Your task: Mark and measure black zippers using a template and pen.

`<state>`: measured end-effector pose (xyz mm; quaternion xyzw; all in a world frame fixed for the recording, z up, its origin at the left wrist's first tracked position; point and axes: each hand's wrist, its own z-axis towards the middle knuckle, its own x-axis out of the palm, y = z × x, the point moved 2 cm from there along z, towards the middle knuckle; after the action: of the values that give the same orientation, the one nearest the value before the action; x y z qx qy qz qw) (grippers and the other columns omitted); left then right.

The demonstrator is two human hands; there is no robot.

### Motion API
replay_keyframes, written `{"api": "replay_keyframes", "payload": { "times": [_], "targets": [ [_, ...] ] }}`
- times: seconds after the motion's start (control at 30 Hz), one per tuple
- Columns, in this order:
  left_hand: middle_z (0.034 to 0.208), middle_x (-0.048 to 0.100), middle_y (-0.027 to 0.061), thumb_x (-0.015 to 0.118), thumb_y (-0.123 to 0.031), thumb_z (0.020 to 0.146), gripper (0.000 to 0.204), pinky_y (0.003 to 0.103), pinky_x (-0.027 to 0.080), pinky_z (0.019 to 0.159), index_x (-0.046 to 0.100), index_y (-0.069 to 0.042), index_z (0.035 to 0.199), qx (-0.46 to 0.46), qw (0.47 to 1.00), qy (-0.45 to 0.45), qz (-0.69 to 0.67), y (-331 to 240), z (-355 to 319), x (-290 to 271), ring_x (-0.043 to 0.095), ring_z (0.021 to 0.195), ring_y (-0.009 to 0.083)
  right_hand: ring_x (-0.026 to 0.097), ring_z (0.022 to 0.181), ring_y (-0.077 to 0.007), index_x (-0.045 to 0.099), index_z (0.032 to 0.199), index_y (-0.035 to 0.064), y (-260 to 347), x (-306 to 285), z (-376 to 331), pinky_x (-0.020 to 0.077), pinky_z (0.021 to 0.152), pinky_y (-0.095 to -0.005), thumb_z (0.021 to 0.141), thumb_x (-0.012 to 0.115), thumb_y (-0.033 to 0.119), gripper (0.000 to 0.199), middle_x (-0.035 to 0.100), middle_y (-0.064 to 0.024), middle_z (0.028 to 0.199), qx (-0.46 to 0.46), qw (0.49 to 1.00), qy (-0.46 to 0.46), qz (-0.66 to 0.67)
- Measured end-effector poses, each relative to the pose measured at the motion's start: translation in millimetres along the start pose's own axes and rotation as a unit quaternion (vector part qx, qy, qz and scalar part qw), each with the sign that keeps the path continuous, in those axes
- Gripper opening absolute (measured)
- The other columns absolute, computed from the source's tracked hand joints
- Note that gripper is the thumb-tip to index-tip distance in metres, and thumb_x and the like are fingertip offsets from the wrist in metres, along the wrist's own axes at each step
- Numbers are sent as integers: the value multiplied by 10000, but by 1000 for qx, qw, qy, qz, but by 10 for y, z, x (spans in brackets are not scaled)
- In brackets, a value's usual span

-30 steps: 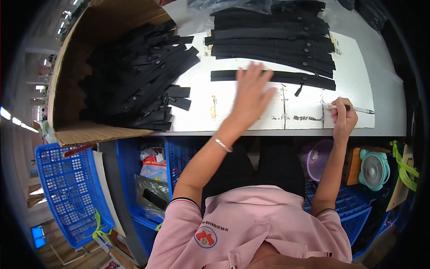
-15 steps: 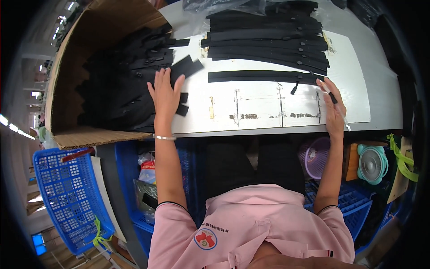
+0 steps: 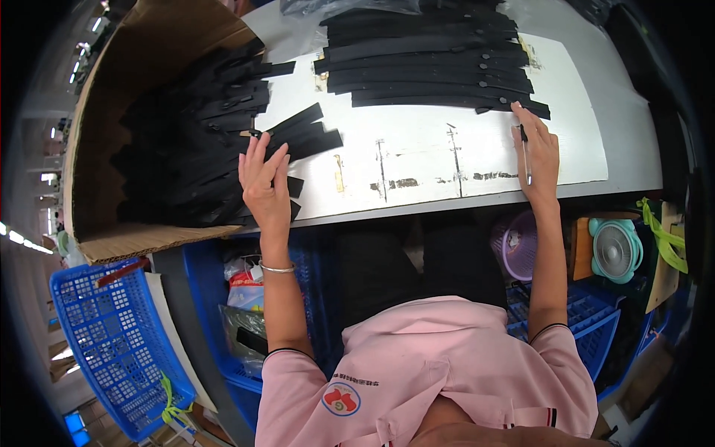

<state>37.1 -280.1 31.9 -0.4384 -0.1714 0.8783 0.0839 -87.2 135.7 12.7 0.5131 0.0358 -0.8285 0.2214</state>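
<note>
The left hand (image 3: 264, 182) lies flat with fingers spread wide on the loose black strips (image 3: 302, 134) that spill from the cardboard box (image 3: 119, 112) at about nine o'clock of the white work table (image 3: 417, 160); it grips nothing, only presses on the topmost strip ends. The right hand (image 3: 538, 153) rests at three o'clock on the table, fingers closed narrowly around a thin pen (image 3: 526, 156) whose tip points toward the near edge. At twelve o'clock a neat stack of long black strips (image 3: 432, 63) lies well apart from the left hand and just beyond the right fingertips; their number cannot be counted exactly. Under the table stand one blue crate (image 3: 112, 343) at seven o'clock, one purple basket (image 3: 514, 246) and one small teal fan (image 3: 617, 249) at four o'clock.
</note>
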Motion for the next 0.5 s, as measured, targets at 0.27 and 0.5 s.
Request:
{"api": "replay_keyframes", "payload": {
  "times": [0.27,0.5],
  "targets": [
    [902,712,79,735,-65,885,129,390,471,885,760,-72,1011,39,987,88,-127,-655,-22,142,653,894,276,672,1060,-270,627,1350,106,-124,16,-95,495,893,-352,978,629,81,373,708,-103,1224,41,993,-72,80],
    [893,722,76,753,-66,864,170,356,483,860,777,-71,1032,87,968,131,-197,-1455,-107,761,653,882,255,663,987,-320,686,1238,56,313,-170,-345,515,868,-411,815,726,-32,434,707,-127,1093,-51,975,-112,185]
  ]
}}
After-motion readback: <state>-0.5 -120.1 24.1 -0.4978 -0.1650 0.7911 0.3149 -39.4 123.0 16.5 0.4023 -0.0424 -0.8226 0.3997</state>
